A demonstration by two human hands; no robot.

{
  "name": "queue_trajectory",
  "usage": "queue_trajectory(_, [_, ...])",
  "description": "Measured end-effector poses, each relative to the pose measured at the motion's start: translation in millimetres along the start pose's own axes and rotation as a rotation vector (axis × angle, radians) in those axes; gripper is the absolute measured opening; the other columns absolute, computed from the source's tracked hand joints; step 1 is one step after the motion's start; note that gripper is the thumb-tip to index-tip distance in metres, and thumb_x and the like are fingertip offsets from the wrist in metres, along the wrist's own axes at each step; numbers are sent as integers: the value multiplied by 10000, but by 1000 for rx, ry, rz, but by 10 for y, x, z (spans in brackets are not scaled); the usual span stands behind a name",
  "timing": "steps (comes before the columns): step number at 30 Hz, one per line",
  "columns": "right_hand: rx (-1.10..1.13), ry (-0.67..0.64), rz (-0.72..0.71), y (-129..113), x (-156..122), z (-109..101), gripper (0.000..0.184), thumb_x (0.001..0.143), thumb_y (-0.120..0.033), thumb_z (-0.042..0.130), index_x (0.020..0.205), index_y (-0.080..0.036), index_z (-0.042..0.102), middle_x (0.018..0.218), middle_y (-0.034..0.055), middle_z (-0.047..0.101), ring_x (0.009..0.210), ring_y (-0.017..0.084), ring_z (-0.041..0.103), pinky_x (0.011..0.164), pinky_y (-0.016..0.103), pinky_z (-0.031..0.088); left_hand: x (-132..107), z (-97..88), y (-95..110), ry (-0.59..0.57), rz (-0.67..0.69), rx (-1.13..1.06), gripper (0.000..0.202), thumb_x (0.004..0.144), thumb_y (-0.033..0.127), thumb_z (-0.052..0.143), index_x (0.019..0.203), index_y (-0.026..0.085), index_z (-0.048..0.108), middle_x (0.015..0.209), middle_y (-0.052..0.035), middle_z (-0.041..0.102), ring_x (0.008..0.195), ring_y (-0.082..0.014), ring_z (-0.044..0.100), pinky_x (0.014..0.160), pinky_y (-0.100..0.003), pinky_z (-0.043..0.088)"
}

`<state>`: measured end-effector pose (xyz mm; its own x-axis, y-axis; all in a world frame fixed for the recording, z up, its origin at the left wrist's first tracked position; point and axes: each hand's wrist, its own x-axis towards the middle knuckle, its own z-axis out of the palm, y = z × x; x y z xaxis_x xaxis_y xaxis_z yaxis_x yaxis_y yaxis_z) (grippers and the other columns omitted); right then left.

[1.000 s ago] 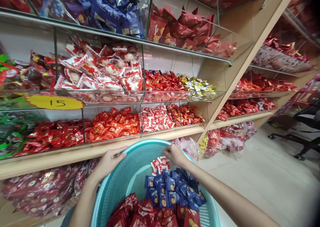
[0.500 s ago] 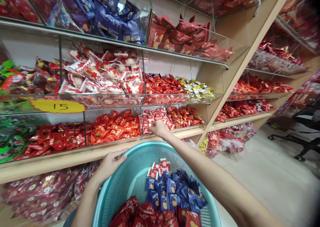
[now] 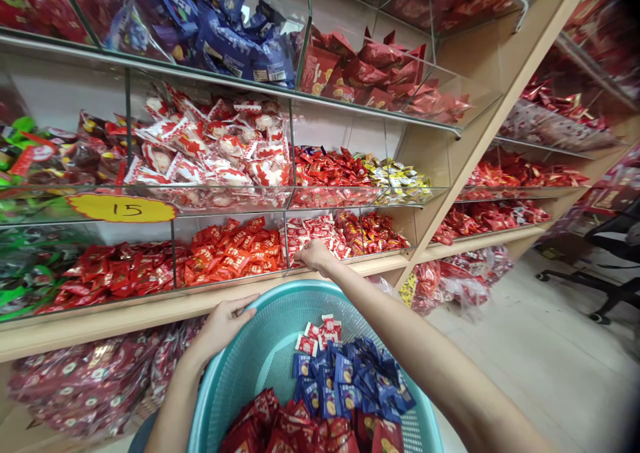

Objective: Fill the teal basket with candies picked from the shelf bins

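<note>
Fingers (image 3: 302,256) of right hand (image 3: 316,256) curled at white-red sweets (image 3: 310,228) on lower shelf (image 3: 165,308); whether clamped on any, cannot tell. Left hand (image 3: 226,324) clamped on rim of basket (image 3: 225,380) below. In basket: small white-red heap (image 3: 320,336), blue packets (image 3: 327,392), red packets (image 3: 285,428) nearest person. Orange sweets (image 3: 233,250) on shelf, left of right hand.

A pale wooden shelf unit (image 3: 487,140) stands in front, and its glass shelves (image 3: 150,65) have clear dividers. Behind them the back panel (image 3: 330,123) is white. Near the top there is a metal bracket (image 3: 521,16). To the right, a second unit (image 3: 500,239) continues. The floor (image 3: 500,360) has light tiles, and a black chair (image 3: 583,281) on castors is partly visible there. The light is bright.
</note>
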<state>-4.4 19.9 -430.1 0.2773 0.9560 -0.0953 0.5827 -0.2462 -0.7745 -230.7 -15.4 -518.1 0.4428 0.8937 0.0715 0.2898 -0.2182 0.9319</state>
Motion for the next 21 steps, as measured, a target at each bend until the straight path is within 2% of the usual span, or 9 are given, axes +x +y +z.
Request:
queue_trajectory(8, [182,-83,52,-58,-47,-61,218,647,-177,575,474,-154,443,325,-69,379,279,28,243,299,178,157,-5,0,37,-7,-15,-19,507,686,440,600,1105,154,597,1175,-52,560,1059,-260,535,884,-378,437])
queue_trajectory(14, [257,-128,48,-78,-141,-217,252,646,-169,547,443,-170,396,285,-93,291,273,23,195,291,174,117,-18,4,66,-1,-38,-41,512,675,440,613,1109,170,595,1083,-40,626,1052,-267,539,856,-385,458])
queue_trajectory(18, [404,-172,-83,41,-283,-441,214,635,-216,561,482,-159,424,344,-90,327,305,15,203,312,167,103,-17,8,55,-8,-36,-53,549,674,448,613,1134,152,571,1126,-53,594,1043,-265,546,843,-372,469])
queue_trajectory(21, [481,-206,-178,259,-465,-616,151,638,-252,554,560,-151,474,420,-81,383,336,16,238,329,161,122,-19,13,60,-15,-62,-68,579,664,460,621,1147,148,559,1150,-58,573,1020,-267,560,831,-381,476])
